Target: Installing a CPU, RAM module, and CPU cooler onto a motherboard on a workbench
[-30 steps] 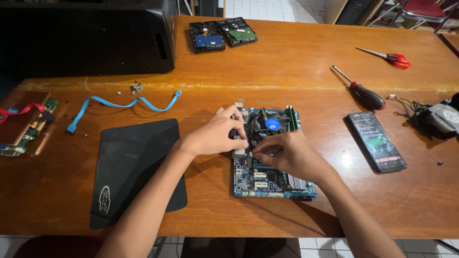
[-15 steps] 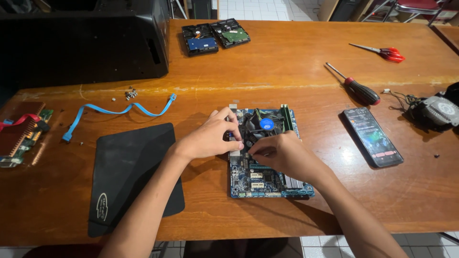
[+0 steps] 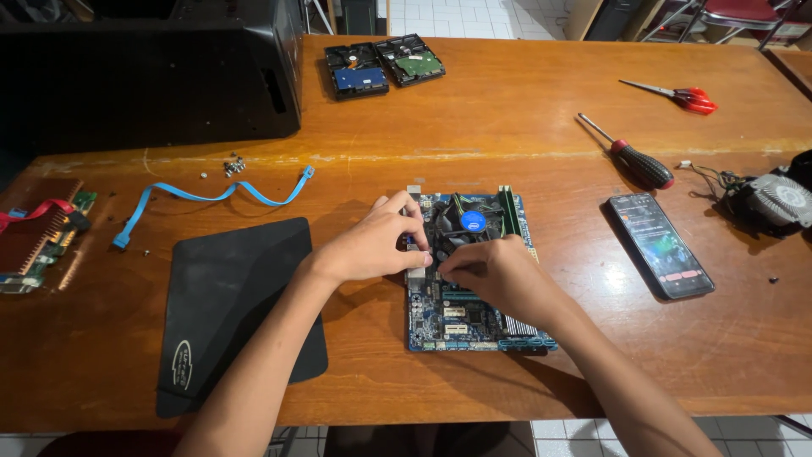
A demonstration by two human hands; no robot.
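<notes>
Fingers of both hands meet over the blue motherboard (image 3: 474,326), just below its round CPU cooler fan (image 3: 470,218). Those of the left hand (image 3: 372,245) curl down, their tips pressed on the board's left edge; whether they pinch anything cannot be told. The right hand (image 3: 499,275) is bunched, thumb against fingertips, on the board's middle, covering whatever it may hold. Left of the fingers lies a black mouse pad (image 3: 228,305), beyond it a blue flat cable (image 3: 211,196) and loose screws (image 3: 233,165). Right of them lies a smartphone (image 3: 660,245), then a screwdriver (image 3: 630,154) and red scissors (image 3: 677,95). Farthest off sit two hard drives (image 3: 385,64) and a black computer case (image 3: 144,72).
</notes>
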